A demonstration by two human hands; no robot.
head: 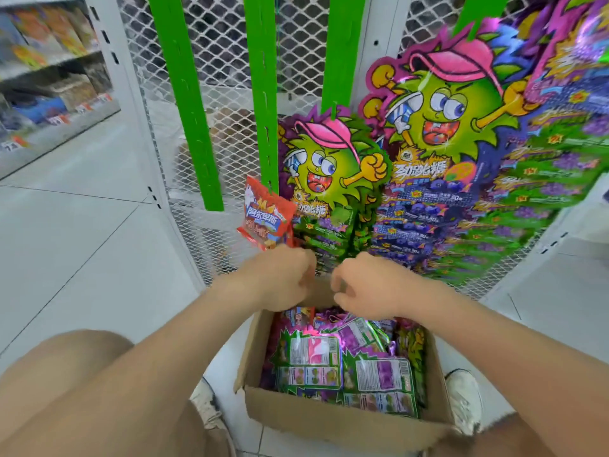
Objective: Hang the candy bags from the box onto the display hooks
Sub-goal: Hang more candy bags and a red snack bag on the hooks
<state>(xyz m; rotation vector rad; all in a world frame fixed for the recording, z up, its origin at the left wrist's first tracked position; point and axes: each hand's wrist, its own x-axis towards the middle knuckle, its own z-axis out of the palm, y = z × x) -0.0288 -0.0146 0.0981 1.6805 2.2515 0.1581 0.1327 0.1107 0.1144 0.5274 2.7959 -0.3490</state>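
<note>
The left hand was closed at the foot of a red bag that hung on a green strip; whether it actually gripped the bag was unclear. The right hand hovered just beside it with fingers curled and nothing visibly held. Both were above the far edge of the box, which was full of candy bags. The red bag read 阿尔卑斯. Hanging green-and-purple bags read 劲跳糖.

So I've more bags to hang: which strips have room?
The two left green strips hang bare; the third holds only a red bag at its bottom. The right side is packed with green and purple candy bags.
</note>
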